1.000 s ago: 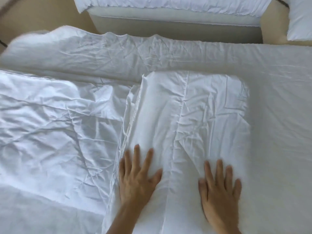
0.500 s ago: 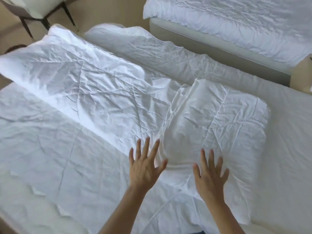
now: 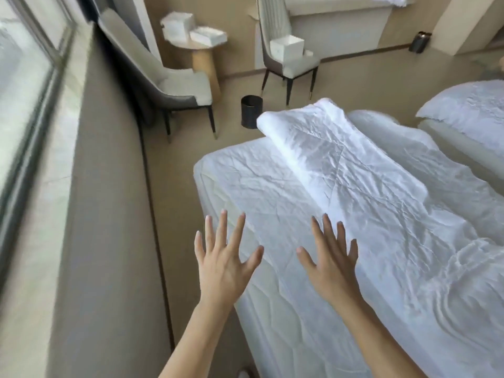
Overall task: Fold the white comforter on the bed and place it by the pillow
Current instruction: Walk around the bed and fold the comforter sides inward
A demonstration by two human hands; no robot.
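The white comforter [image 3: 338, 156] lies as a long folded band across the bed [image 3: 245, 186], its far end reaching the bed's foot corner. My left hand [image 3: 223, 257] hovers over the bed's near edge with fingers spread and holds nothing. My right hand [image 3: 330, 260] is raised over the sheet just short of the comforter, fingers also apart and empty. Neither hand touches the comforter. No pillow shows in this view.
A narrow floor strip runs between the bed and the window wall [image 3: 41, 159] on the left. Two chairs [image 3: 174, 85] [image 3: 289, 58], a small round table [image 3: 201, 50] and a black bin [image 3: 251, 111] stand past the bed's foot. A second bed [image 3: 469, 113] is at right.
Both hands have lifted off the folded end of the comforter and now hover free. My view has swung left toward the bed's foot and the window.
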